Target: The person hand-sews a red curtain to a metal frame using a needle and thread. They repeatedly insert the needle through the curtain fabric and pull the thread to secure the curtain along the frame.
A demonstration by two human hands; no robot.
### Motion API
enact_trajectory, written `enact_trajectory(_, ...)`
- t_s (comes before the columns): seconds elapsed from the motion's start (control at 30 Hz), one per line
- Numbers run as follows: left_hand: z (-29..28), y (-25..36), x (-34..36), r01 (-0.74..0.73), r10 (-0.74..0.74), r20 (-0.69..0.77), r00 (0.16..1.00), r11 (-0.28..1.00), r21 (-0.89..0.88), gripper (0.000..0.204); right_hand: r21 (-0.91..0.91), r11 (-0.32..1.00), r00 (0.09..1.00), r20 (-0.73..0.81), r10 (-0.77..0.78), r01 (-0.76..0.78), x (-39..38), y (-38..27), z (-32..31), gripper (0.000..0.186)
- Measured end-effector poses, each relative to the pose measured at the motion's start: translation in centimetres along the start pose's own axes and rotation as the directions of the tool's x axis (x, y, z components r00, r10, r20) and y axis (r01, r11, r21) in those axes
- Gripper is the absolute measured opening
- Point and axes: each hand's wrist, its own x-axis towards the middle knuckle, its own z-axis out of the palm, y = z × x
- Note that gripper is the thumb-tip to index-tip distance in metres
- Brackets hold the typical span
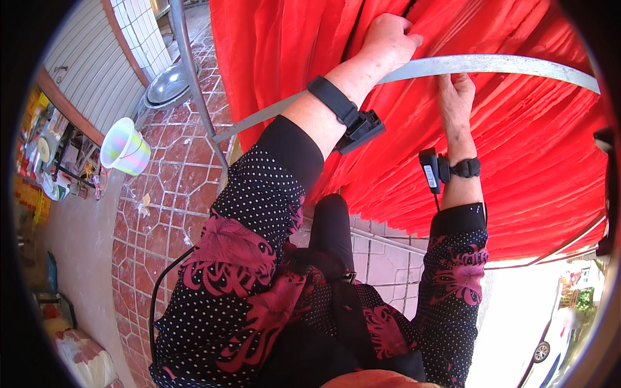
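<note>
A large sheet of red pleated cloth point(394, 161) hangs in many folds in front of me. Across it runs a flat grey metal bar point(498, 64), curving in the view. Just above the bar, my left hand point(390, 44) is closed, its fingers curled against the folds. Below the bar and close to it, my right hand point(457, 100) points upward with its fingers bent into the cloth; the fingertips are partly hidden. Both hands appear to grip the red cloth, though the exact pinch is hard to see.
An upright metal pole point(187, 64) joins the bar at left. Beyond it stand a pale striped bucket point(127, 147) and a large metal basin point(169, 85) on red tiles point(169, 145). Shelved goods line the far left; a parked car point(550, 349) shows at lower right.
</note>
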Motion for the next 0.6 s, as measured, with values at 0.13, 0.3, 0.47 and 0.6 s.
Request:
enact_trajectory(0.13,0.0,-0.6,-0.7,-0.021,0.025,-0.13,0.991,0.999,0.031,0.031,-0.114,0.984,0.99,-0.019,0.137,-0.138,-0.8,0.3,-0.7,0.021)
enact_trajectory(0.3,0.1,-0.8,-0.8,-0.018,0.03,-0.21,0.977,0.998,0.058,0.027,-0.234,0.964,0.985,-0.08,-0.15,0.128,-1.2,0.5,-1.4,0.026)
enact_trajectory(0.47,-0.2,-0.8,-0.7,0.003,0.008,-0.163,0.987,0.998,0.065,0.028,-0.578,0.728,0.859,-0.088,-0.505,0.369,-1.3,0.3,-1.5,0.042)
enact_trajectory(0.6,-0.2,-1.3,-0.1,-0.054,0.055,-0.182,0.982,0.999,0.009,0.029,-0.654,0.634,0.811,-0.052,-0.583,0.413,-1.5,0.1,-1.4,0.036)
